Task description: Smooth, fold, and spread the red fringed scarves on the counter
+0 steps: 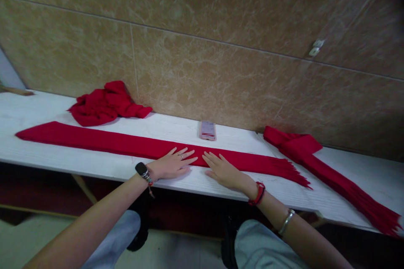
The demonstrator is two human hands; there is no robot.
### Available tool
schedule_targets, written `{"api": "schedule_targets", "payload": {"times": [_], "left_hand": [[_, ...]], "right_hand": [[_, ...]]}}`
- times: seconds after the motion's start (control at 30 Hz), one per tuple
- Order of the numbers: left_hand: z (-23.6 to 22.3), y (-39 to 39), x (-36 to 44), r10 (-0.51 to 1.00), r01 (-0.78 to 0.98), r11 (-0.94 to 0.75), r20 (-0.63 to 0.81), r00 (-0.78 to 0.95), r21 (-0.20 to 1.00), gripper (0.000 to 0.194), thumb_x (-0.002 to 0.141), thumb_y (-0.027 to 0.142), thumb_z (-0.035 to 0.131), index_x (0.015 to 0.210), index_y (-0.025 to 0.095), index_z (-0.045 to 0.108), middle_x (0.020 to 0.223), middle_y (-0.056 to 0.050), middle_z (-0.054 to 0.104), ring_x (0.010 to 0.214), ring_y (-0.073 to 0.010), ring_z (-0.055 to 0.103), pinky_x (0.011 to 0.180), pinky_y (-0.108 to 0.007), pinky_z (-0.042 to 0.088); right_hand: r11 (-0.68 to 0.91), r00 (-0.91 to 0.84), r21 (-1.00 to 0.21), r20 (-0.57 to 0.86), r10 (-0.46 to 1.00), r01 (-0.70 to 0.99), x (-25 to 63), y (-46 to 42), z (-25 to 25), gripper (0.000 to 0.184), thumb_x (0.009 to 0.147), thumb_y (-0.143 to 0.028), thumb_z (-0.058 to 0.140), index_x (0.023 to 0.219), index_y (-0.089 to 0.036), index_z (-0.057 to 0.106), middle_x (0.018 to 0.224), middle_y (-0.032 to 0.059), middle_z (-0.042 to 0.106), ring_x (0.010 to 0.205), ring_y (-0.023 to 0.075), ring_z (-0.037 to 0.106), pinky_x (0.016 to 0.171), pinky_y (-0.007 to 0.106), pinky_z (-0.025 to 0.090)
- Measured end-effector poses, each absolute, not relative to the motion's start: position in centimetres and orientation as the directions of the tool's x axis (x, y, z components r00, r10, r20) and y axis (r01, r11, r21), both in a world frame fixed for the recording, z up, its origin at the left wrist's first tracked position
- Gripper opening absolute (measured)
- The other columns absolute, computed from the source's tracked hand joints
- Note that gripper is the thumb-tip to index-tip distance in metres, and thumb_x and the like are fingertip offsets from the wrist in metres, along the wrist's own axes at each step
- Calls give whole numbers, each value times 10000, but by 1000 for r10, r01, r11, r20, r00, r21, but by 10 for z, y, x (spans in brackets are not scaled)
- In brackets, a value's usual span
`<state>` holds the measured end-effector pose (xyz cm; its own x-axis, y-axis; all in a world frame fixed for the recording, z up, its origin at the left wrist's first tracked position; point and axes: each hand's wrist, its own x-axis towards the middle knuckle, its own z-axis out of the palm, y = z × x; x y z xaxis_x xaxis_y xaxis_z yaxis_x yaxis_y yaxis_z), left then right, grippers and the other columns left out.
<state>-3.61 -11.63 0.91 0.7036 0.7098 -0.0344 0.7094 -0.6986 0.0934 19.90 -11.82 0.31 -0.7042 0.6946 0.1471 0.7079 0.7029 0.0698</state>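
Note:
A red scarf (110, 141) lies folded lengthwise into a long flat strip, its fringed end to the right. My left hand (172, 164) rests flat across the middle of it, fingers spread and pointing right. Close beside it, my right hand (224, 171) lies on the same scarf with its fingers stretched out toward the left. Neither hand grips the cloth. To the right is a second folded red scarf (328, 170), bent over at its far end and fringed at its near end. A crumpled red scarf (109, 105) sits in a heap at the back left.
Everything lies on a narrow white bench (94, 162) against a brown marbled wall (202, 71). A phone (207, 130) is behind the scarf, near the wall. At the far left a wooden stick-like object (17, 91) rests on the bench. My knees are below the front edge.

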Motion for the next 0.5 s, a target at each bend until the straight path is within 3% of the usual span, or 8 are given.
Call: {"api": "schedule_targets", "payload": {"times": [0.2, 0.4, 0.5], "left_hand": [[19, -116, -50, 741, 742, -651, -81, 667, 160, 447, 935, 404, 221, 1372, 307, 246, 1459, -15, 210, 1342, -210, 141, 1051, -476, 147], [18, -111, -92, 854, 854, -509, -58, 517, 104, 430, 943, 333, 209, 1367, 287, 272, 1453, -67, 221, 1332, -227, 178, 1027, -509, 178], [16, -112, -114, 883, 883, -465, -36, 468, 63, 437, 941, 335, 202, 1366, 267, 280, 1453, -79, 221, 1330, -223, 182, 1027, -498, 189]], "right_hand": [[700, -701, 31, 21, 713, 713, 202, -120, 4, 550, 910, -411, 282, 1374, -116, 275, 1423, 154, 262, 1313, 253, 221, 1028, 489, 266], [703, -699, 56, 188, 690, 709, 163, -101, 19, 501, 910, -353, 299, 1340, -101, 345, 1402, 184, 306, 1306, 280, 238, 1008, 516, 279], [721, -714, 47, 196, 672, 692, 123, -91, 17, 488, 904, -305, 314, 1337, -81, 342, 1400, 193, 304, 1299, 297, 251, 993, 528, 291]]}}
